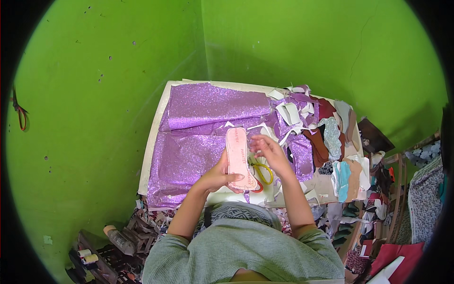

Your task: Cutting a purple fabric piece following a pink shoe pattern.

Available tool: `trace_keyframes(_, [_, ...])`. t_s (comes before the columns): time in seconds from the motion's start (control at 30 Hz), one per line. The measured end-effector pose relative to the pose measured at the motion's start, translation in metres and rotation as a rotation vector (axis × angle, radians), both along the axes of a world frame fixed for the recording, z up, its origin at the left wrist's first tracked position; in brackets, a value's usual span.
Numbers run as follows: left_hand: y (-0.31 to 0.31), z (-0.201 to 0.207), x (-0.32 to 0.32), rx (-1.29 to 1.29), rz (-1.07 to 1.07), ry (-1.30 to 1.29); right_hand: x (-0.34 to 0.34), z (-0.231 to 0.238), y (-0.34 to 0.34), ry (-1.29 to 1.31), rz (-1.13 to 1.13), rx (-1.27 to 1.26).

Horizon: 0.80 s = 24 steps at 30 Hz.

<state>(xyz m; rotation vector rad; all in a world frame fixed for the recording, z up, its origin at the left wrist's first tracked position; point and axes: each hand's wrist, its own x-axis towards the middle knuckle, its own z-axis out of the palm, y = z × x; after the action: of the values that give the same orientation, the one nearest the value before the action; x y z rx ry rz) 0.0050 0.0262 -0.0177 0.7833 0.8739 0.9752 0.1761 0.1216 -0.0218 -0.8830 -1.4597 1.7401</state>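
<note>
My left hand (218,176) is closed around the lower part of a pale pink shoe insole (238,154) with red print on it, thumb on top. More than one layer seems to show at its edge. My right hand (268,150) hovers just to the right of the insole, fingers apart and loosely bent, with nothing visible in them. Below that hand lie scissors with a yellow handle loop (266,174) and an orange-red one, partly hidden by the insole. Glittery purple material (189,154) spreads over the left of the table, one piece folded at the back.
White and purple offcuts (289,113) pile up at the table's back right. Silver glitter (332,137), brown and turquoise pieces (343,180) lie along its right side. Green walls (118,57) meet behind the table (150,156). Scraps and a bottle (119,239) crowd the floor.
</note>
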Motion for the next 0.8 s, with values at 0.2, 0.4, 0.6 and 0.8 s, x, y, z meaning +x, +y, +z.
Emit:
trace_keyframes(0.2, [-0.004,-0.004,0.001,0.052,-0.008,-0.008,-0.019,0.019,0.005,-0.248,0.088,0.22])
trace_keyframes(0.4, [-0.009,-0.009,-0.004,0.051,0.002,0.01,-0.025,0.013,0.002,-0.288,0.095,0.25])
trace_keyframes(0.6, [-0.002,-0.013,-0.008,0.026,0.211,0.142,-0.031,0.01,-0.005,-0.298,0.142,0.27])
trace_keyframes(0.8, [0.011,-0.027,0.002,0.322,0.624,0.325,-0.039,0.015,-0.012,-0.326,0.127,0.31])
